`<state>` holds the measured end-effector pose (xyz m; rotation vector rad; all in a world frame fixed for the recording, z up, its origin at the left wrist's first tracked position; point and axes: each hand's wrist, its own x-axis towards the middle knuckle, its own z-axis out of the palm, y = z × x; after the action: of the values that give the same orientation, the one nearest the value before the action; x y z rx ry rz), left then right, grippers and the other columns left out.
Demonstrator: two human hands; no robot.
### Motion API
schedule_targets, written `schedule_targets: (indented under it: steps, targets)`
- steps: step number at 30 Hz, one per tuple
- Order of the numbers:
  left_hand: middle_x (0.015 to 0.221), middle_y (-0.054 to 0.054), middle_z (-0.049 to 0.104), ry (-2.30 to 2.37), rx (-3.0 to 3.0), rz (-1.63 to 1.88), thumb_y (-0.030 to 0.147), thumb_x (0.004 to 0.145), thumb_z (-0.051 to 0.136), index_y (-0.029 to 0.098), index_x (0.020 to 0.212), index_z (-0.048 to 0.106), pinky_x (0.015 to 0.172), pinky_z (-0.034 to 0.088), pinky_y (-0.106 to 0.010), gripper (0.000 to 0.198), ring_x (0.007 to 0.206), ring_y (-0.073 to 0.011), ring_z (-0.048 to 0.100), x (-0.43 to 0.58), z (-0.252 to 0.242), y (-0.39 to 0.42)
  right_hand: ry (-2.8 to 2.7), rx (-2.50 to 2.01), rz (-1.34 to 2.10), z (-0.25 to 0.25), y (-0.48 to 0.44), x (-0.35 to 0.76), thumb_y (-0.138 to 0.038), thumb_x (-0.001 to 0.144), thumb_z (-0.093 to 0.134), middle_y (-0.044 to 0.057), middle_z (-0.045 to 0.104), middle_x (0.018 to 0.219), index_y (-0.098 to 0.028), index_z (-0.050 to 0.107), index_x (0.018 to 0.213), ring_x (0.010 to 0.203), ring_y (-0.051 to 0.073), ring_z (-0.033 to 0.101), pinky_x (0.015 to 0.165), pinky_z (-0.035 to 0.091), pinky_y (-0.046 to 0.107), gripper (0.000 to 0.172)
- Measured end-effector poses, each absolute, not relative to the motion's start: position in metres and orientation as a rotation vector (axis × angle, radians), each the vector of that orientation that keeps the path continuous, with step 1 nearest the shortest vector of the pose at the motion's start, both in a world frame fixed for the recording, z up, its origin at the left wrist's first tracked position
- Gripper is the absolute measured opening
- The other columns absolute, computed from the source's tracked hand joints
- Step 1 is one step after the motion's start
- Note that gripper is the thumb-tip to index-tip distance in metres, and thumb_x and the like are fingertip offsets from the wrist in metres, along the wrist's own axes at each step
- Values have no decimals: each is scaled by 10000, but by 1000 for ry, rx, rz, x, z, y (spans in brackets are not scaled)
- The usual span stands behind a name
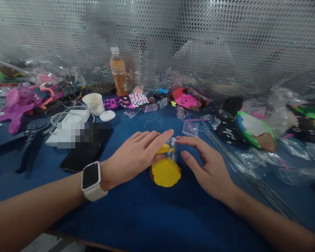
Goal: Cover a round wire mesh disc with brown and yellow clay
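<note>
A flat round yellow clay disc with a brown edge on its left lies on the blue table. Just behind it is a small clear plastic bag with yellow clay inside. My left hand lies palm down with its fingers stretched out, covering the bag's left part. It wears a watch at the wrist. To the right of the bag, my right hand is open, thumb and fingers apart. Its index fingertip is close to the bag's edge; whether it touches, I cannot tell.
Thin metal wires run along the right. A black phone, pliers, a paper cup and a tea bottle stand or lie at left. Coloured clay pieces and plastic bags line the back before a perforated metal panel.
</note>
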<state>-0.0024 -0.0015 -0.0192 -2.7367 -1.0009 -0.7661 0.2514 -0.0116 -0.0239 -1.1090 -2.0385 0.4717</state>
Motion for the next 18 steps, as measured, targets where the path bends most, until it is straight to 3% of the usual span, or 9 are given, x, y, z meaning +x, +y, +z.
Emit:
schedule_targets:
  steps: [10,18]
  targets:
    - [1258,-123,701,-815,-2781,-1030,262,1086,577,94,1511,432,993,565,-383,479,1152,-233,655,-2,-15,-7,-1930,-1115,499,-27,-18,249,-212,972,677,25,746,1123,-293,664,1169,1051,220,722,915,591,394,213]
    - [1261,-119,707,-766,-2767,-1159,254,1064,621,103,1460,474,994,555,-346,449,1153,-211,660,-2,-15,-7,-1925,-1028,550,-28,-21,249,-194,957,683,25,725,1104,-280,654,1164,1035,206,704,904,570,368,225]
